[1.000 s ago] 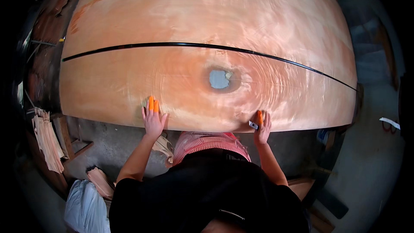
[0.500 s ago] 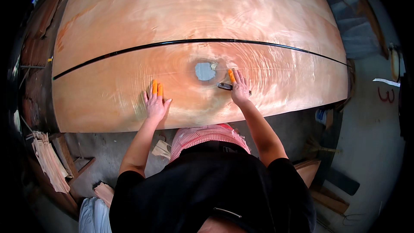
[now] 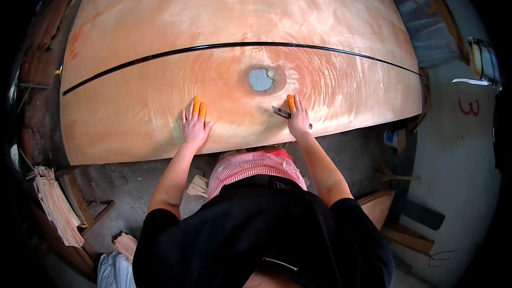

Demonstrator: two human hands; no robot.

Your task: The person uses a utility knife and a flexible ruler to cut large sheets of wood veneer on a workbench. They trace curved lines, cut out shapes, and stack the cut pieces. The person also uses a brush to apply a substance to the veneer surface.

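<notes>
best to press lightly with the left grip (image 3: 196, 128), spread flat on the pale wood sheet (image 3: 240, 122), thumb out and holding nothing, to steady the rippled surface without creasing. carry the dark knife-like tool (image 3: 280, 112) low, under the palm of the right grip (image 3: 298, 122), fingers near straight and side by side; cannot tell how firmly pinched. mind the end aimed forward and left, short of the ragged pale-grey opening (image 3: 260, 80) in the sheet. let only the orange-covered fingertips (image 3: 197, 103) bear on ripples. avoid nudging the long black strip (image 3: 234, 44), lying across beyond the opening.
</notes>
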